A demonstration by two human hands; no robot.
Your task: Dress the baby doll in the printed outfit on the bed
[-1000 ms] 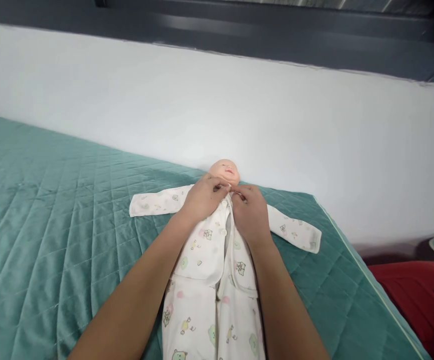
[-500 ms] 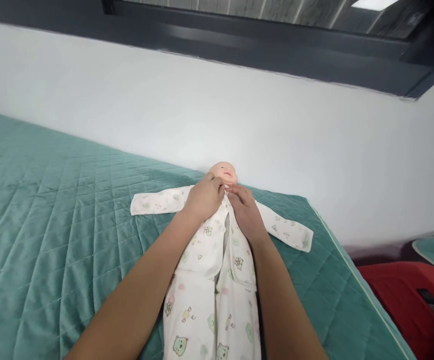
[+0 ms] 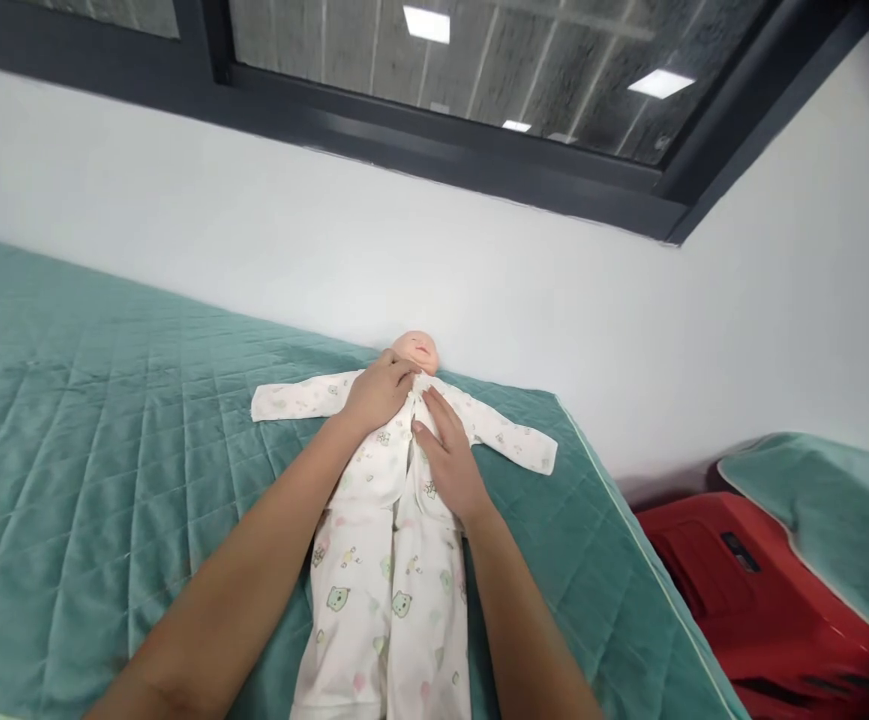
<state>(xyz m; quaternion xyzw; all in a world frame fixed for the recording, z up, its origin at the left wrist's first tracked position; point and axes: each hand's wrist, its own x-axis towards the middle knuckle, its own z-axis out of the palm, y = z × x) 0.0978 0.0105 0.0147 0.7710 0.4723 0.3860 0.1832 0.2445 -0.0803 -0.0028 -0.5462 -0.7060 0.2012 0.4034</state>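
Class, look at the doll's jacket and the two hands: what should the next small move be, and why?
Perhaps the right hand should ease its side of the jacket toward the other: that hand rests on this side, the left hand is up by the collar, and a narrow gap shows down the lower front.

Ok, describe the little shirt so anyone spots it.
Find the green quilt, then the doll's head near the wall. The white shirt lies just below that head, the left hand and right hand over it. Its spread sleeves set it apart from the matching pants.
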